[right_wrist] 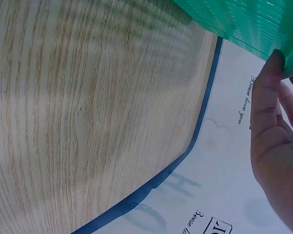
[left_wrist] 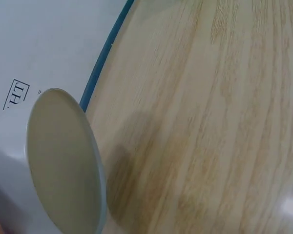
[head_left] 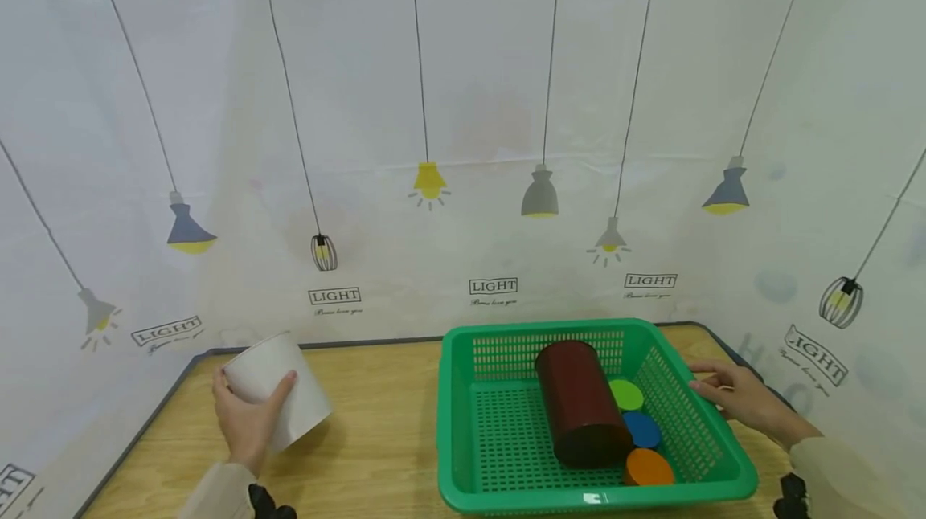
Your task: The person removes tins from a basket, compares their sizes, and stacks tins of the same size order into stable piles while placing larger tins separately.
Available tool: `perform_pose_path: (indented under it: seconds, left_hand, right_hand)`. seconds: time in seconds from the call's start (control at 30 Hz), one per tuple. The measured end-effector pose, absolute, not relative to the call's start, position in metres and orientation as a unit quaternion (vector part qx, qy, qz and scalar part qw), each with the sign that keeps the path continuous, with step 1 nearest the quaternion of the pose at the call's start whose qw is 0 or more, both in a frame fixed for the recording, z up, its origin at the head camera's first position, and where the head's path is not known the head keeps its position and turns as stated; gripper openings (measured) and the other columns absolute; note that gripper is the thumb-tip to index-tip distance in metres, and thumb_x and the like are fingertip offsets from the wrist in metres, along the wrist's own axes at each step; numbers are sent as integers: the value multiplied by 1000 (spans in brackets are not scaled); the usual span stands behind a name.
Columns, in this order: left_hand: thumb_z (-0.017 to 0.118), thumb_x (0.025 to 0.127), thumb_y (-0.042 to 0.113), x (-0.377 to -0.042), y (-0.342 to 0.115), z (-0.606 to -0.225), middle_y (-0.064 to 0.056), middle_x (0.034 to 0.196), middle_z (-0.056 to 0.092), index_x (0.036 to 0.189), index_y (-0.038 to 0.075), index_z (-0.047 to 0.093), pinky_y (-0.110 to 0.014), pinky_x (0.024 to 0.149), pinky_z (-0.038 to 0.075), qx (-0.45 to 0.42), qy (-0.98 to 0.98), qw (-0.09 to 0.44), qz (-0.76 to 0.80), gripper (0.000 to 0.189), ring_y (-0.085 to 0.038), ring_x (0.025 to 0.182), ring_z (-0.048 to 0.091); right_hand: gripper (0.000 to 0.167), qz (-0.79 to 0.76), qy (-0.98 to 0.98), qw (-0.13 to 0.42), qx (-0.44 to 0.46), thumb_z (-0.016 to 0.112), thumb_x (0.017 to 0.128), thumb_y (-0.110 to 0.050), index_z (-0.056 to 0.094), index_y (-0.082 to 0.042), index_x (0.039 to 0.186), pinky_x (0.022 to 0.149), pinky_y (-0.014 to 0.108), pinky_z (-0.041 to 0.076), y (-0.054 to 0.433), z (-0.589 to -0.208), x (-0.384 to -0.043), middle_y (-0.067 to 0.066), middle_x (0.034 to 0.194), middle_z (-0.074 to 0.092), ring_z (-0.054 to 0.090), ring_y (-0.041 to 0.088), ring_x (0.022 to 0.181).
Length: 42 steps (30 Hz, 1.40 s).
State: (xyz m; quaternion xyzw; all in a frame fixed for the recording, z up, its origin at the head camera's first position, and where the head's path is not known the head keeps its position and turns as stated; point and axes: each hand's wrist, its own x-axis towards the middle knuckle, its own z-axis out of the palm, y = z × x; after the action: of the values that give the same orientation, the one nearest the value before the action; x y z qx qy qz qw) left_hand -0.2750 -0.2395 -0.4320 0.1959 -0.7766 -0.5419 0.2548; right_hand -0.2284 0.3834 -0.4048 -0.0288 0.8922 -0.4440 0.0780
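Note:
On the left side, my left hand (head_left: 249, 414) grips a white cylinder (head_left: 278, 390) around its side, fingers on one side and thumb on the other. The cylinder is tilted, and its flat pale end (left_wrist: 66, 161) faces the left wrist camera above a shadow on the wood. My right hand (head_left: 738, 398) pinches the right rim of a green plastic basket (head_left: 452, 422); in the right wrist view its fingertips (right_wrist: 275, 61) meet the rim. Inside the basket lies a dark red cylinder (head_left: 579, 398). Beside it are a lime green disc (head_left: 626, 395), a blue disc (head_left: 642, 429) and an orange disc (head_left: 649, 467).
A light wood table (head_left: 383, 406) with a dark edge strip (right_wrist: 205, 105) lies under everything. A white backdrop (head_left: 477, 61) printed with hanging lamps rises behind the table and along both sides. Wood surface shows between the white cylinder and the basket.

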Motion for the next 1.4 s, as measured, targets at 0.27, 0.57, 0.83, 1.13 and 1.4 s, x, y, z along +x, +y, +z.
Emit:
perform_pose_path:
  seconds: [0.27, 0.57, 0.83, 1.13, 1.4]
  left_hand:
    - [77, 66, 31, -279, -238, -444, -24, 131, 27, 142, 14, 5, -55, 87, 32, 153, -770, 328, -526, 106, -38, 110, 33]
    - [81, 61, 29, -279, -237, -449, -22, 134, 18, 143, 18, 1, -59, 89, 28, 137, -784, 319, -515, 115, -38, 113, 27]
    - [81, 62, 29, -275, -234, -452, -21, 134, 14, 143, 17, -1, -58, 90, 28, 113, -802, 298, -506, 116, -37, 114, 25]
    - [81, 63, 21, -271, -238, -460, -16, 139, 14, 143, 21, 0, -57, 94, 25, 78, -798, 294, -520, 114, -38, 119, 26]
    - [81, 63, 17, -277, -255, -473, -17, 140, 11, 139, 26, -7, -59, 95, 22, 27, -815, 203, -542, 117, -40, 124, 19]
  right_hand:
    - [56, -445, 892, 76, -31, 48, 92, -25, 30, 14, 129, 66, 38, 50, 383, -405, -228, 19, 99, 56, 57, 25, 82]
    - [57, -441, 894, 76, -30, 49, 92, -27, 31, 13, 129, 66, 38, 50, 381, -402, -229, 18, 98, 55, 56, 24, 82]
    - [60, -437, 896, 78, -34, 48, 92, -30, 29, 13, 130, 67, 39, 50, 382, -403, -228, 20, 100, 54, 55, 25, 83]
    - [63, -433, 897, 83, -36, 49, 91, -32, 29, 13, 130, 67, 40, 50, 383, -404, -228, 21, 103, 54, 55, 26, 86]
    - [64, -431, 899, 74, -36, 49, 91, -33, 29, 13, 130, 66, 39, 50, 384, -407, -229, 23, 102, 55, 56, 24, 83]
